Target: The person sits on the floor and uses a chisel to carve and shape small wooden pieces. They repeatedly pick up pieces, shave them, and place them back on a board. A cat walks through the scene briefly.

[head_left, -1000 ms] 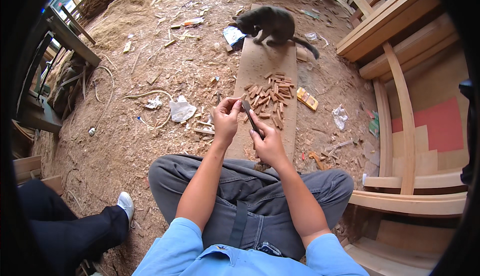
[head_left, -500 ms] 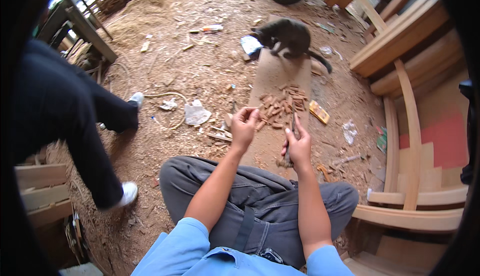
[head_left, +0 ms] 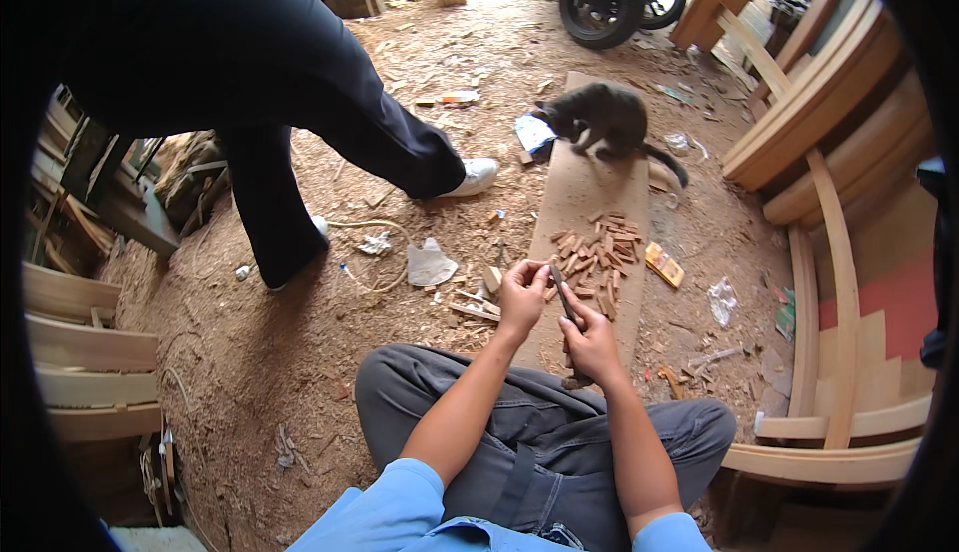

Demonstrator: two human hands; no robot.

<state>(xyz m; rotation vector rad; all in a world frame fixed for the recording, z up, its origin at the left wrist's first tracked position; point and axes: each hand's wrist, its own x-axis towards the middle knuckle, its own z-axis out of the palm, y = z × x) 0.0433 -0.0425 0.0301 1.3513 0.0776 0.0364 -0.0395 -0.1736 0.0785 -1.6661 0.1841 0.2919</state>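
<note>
My left hand (head_left: 525, 297) is closed in a pinch, its fingertips at the tip of the tool; whatever they hold is too small and hidden to make out. Wrapped in my right hand (head_left: 593, 342) is a chisel-like hand tool (head_left: 561, 290) with a narrow dark blade slanting up to the left hand. The butt of its handle sticks out below the palm. Just beyond both hands, a heap of small cut wooden pieces (head_left: 597, 252) lies on a long flat board (head_left: 569, 197). A wooden block (head_left: 492, 279) and some thin sticks lie left of the board.
A dark cat (head_left: 609, 117) stands on the board's far end, by a crumpled white and blue wrapper (head_left: 534, 132). At left a person in dark trousers (head_left: 320, 72) walks past. A yellow packet (head_left: 664, 265) lies right of the heap. Wooden frames (head_left: 834, 282) line the right side; a motorcycle wheel (head_left: 601, 7) stands behind.
My hands have come together, so the tool's blade now meets my left fingertips. The walking person has stepped forward and right. The whole view has shifted slightly.
</note>
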